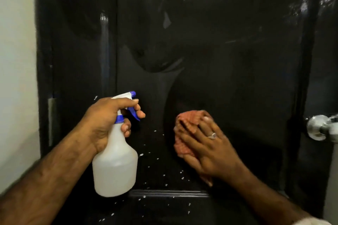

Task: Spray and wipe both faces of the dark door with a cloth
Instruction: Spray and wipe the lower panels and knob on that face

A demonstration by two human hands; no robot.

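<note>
The glossy dark door (228, 71) fills the view, with white droplets scattered over its lower part. My left hand (108, 120) grips the neck of a white spray bottle (115, 164) with a blue nozzle, a finger on the trigger, nozzle pointed at the door. My right hand (206, 144) presses a reddish cloth (184, 120) flat against the door with straight fingers. A ring shows on that hand.
A silver door knob (321, 128) sticks out at the right edge. A pale wall (16, 78) borders the door frame on the left, where a metal hinge (51, 120) sits.
</note>
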